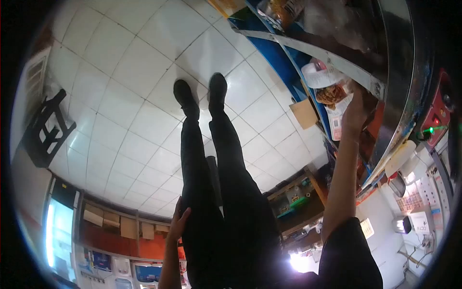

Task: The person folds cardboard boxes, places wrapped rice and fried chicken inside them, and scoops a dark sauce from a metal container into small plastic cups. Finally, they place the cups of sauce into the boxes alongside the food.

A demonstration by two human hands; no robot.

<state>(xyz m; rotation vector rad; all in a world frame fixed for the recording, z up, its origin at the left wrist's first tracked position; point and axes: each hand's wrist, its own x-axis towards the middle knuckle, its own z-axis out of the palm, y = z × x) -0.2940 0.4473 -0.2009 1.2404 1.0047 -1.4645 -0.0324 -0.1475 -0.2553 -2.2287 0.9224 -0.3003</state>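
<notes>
My right arm stretches out to a blue-sided shelf unit (284,72), and my right hand (355,111) is inside it among packaged goods. Right beside that hand lies a white packet with a brown food picture (331,96); a white roll-like item (318,77) sits just past it. The fingers of this hand are mostly hidden in shadow, so I cannot tell whether they grip anything. Lower down, my left hand (178,222) rests against the side of my dark-trousered leg (195,192), fingers extended and holding nothing.
A metal shelf edge (313,50) runs above my right hand. Clear plastic-wrapped goods (337,24) fill the compartment over it. A piece of cardboard (304,114) sticks out beside the shelf. Across the tiled floor (130,91) lies a black stool-like frame (48,130).
</notes>
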